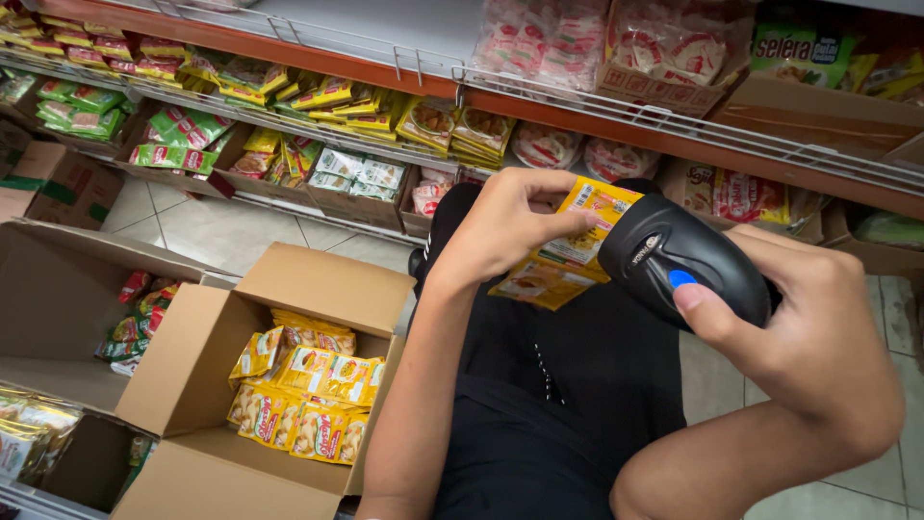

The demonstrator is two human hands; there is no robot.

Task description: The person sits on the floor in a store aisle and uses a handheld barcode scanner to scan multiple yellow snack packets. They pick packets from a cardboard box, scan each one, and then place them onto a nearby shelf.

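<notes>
Left hand [505,226], centre frame, grip pinching small yellow foil sachet [570,248], long axis upper right to lower left. Right hand [808,342] clenched round black handheld barcode scanner [688,255], nose just right of sachet, thumb on blue button.

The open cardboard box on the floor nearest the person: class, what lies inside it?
The cardboard box holds yellow sachets in overlapping rows, more stacked behind. They cover the box's bottom, so whatever lies beneath them is hidden. The near flap hides the front inside edge.
</notes>
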